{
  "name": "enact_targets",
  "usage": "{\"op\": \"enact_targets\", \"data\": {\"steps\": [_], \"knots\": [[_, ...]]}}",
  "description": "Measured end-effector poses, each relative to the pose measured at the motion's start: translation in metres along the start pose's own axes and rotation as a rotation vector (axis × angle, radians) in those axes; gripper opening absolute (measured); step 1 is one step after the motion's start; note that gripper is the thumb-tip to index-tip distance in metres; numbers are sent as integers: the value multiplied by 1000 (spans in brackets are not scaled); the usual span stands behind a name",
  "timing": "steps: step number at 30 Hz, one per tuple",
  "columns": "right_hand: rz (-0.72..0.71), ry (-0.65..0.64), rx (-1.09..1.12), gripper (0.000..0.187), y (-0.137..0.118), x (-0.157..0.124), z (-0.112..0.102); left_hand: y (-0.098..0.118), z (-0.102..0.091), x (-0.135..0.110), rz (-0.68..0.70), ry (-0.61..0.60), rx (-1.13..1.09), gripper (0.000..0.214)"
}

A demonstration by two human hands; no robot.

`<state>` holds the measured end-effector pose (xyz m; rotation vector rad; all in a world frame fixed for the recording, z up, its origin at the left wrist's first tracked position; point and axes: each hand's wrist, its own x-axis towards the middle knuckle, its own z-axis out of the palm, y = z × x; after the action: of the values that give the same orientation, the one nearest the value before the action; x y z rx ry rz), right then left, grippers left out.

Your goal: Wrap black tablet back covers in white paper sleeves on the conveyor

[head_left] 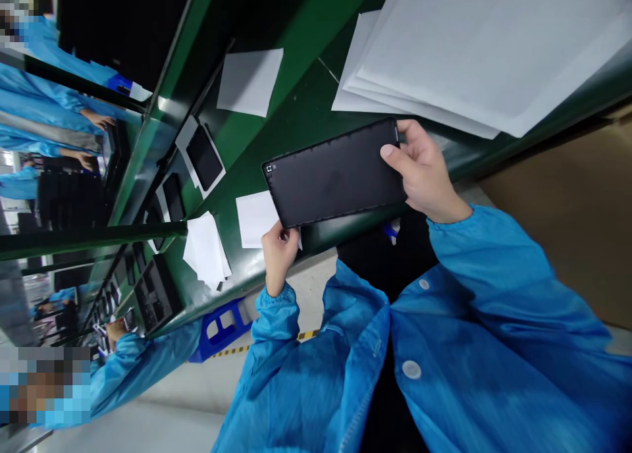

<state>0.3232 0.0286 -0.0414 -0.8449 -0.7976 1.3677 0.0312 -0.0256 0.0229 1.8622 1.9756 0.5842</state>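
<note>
Between my two hands is a black tablet back cover point(336, 176), a shallow rectangular shell with its inner side facing me and a small camera cutout at its far left corner. My right hand point(425, 171) grips its right end, thumb on the inner face and fingers behind. The lower left corner is pinched by my left hand point(279, 250), whose fingertips are partly hidden by the shell. The cover is held tilted above the green bench point(306, 127). Beneath its left end lies a white sheet point(254, 217), partly covered.
A big stack of white sheets point(474, 51) lies at the upper right. Further left are another white sheet point(249, 81), a black panel on paper point(205, 157), loose papers point(205, 249) and a black tray point(157, 293). A co-worker's sleeve point(148, 367) reaches in lower left, near a blue stool point(222, 328).
</note>
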Motion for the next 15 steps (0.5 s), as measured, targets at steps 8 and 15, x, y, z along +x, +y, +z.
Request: {"op": "enact_targets", "data": {"steps": [8,15], "knots": [[-61,55,-107,51,12,1,-3,11,4,5,-6,17,-172,25],[-90,84,-150,43,12,-1,-5,14,17,10,34,120,-179,27]]}}
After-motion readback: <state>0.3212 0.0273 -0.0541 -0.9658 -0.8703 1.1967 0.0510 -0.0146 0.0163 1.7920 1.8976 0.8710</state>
